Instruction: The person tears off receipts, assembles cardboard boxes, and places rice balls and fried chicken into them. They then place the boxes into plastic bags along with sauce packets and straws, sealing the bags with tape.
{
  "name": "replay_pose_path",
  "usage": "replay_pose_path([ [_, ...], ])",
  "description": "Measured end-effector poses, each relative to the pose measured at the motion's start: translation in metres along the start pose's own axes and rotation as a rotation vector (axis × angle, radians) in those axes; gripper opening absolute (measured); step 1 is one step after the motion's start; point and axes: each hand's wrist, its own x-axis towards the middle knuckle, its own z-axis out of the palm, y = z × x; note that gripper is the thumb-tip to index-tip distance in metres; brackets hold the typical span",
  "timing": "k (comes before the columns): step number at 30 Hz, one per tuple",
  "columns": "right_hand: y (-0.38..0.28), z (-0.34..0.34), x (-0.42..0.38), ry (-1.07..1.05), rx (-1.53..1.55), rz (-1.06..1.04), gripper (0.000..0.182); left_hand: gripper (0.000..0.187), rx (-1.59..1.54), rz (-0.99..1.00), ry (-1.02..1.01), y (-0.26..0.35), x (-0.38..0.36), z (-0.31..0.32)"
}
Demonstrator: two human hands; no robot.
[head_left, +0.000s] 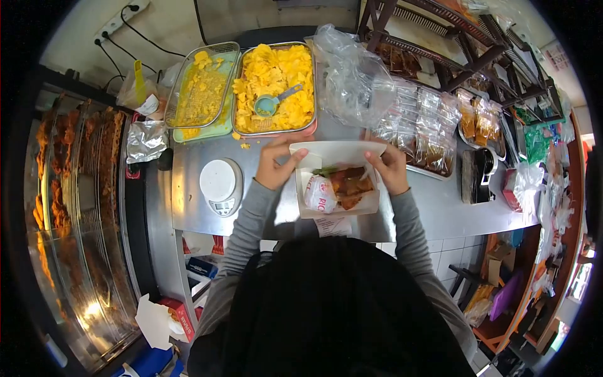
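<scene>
An open white food box (337,151) stands at the counter's front, its flap raised. My left hand (274,164) pinches the flap's left corner, thumb inside. My right hand (391,167) grips its right corner in the same way. Inside lie a white wrapped bundle (320,194) with pink print on the left, browned pieces of food (353,186) on the right and something green behind them. A printed paper slip (333,226) shows under the box's front edge.
Behind are a tray of yellow food (274,63) with a scoop and a wire basket (179,94). A white scale (218,182) sits left. Packed sachets (418,113), a tape dispenser (482,174) and a dark rack (440,31) stand right. A glass cabinet (81,220) is far left.
</scene>
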Motion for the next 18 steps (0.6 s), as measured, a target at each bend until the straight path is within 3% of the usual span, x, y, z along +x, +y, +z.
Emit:
replay_pose_path([
  [1, -0.011, -0.003, 0.007, -0.081, -0.079, -0.093, 0.019, 0.022, 0.071, 0.142, -0.031, 0.014, 0.007, -0.004],
  [2, -0.02, -0.008, 0.016, -0.164, -0.159, -0.187, 0.021, 0.026, -0.282, -0.038, -0.028, 0.023, 0.008, 0.002],
  [3, -0.029, -0.012, 0.024, -0.25, -0.239, -0.281, 0.024, 0.027, -0.129, 0.059, -0.096, 0.022, 0.009, 0.001],
  [4, -0.038, -0.019, 0.028, -0.379, -0.246, -0.117, 0.033, 0.028, 0.026, 0.156, -0.163, 0.019, 0.013, -0.003],
  [5, -0.036, -0.023, 0.033, -0.433, -0.258, -0.19, 0.035, 0.029, 0.182, 0.25, -0.229, 0.016, 0.017, -0.008],
  [7, -0.028, -0.029, 0.044, -0.54, -0.28, -0.335, 0.04, 0.034, 0.171, 0.424, -0.278, -0.01, 0.023, -0.014],
  [8, -0.028, -0.03, 0.045, -0.572, -0.296, -0.372, 0.053, 0.036, 0.164, 0.512, -0.302, -0.008, 0.026, -0.014],
  [11, -0.029, -0.019, 0.015, -0.296, 0.068, -0.129, 0.065, 0.042, -0.214, 0.066, -0.1, 0.011, -0.005, 0.002],
  [13, -0.004, -0.039, -0.013, -0.235, -0.389, -0.196, 0.07, 0.04, -0.188, -0.042, 0.032, -0.01, -0.047, 0.009],
  [16, 0.032, -0.039, -0.071, -0.118, -0.813, -0.315, 0.072, 0.039, 0.212, 0.051, 0.015, -0.029, -0.09, 0.024],
  [17, 0.043, -0.021, -0.085, -0.006, -0.719, -0.209, 0.073, 0.04, 0.405, 0.124, -0.031, -0.034, -0.1, 0.031],
  [18, 0.055, -0.008, -0.098, 0.035, -0.553, -0.075, 0.073, 0.04, 0.404, 0.117, -0.031, -0.034, -0.104, 0.033],
])
